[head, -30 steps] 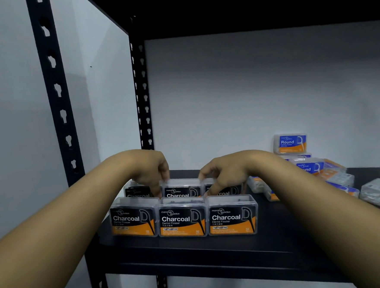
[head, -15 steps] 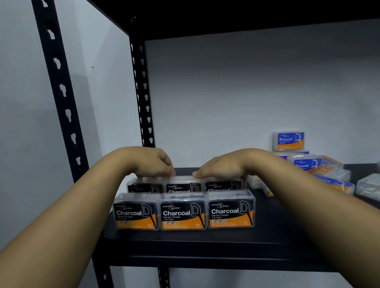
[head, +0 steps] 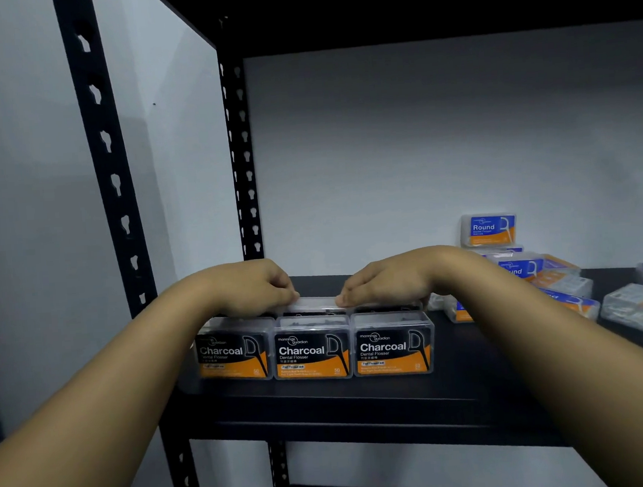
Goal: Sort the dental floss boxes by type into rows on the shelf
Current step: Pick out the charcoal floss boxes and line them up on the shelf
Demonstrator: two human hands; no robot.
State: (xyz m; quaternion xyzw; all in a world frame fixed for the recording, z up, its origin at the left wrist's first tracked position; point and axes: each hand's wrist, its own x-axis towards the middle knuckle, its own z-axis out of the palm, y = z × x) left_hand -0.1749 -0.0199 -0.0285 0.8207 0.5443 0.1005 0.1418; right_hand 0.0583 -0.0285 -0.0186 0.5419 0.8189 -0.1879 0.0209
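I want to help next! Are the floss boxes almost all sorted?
About halfway. Done: three Charcoal boxes stand in a neat front row on the shelf. In hand: the left hand and right hand rest on a second Charcoal row behind it. Left: the blue Round boxes lie in a jumbled pile at the right, not yet in rows.

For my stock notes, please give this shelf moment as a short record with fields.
front row: three clear plastic black-and-orange Charcoal flosser boxes, side by side
back row: more Charcoal boxes, mostly hidden
left hand: resting on back row
right hand: resting on back row
unsorted: blue-and-orange Round flosser boxes piled at right
surface: black metal shelf
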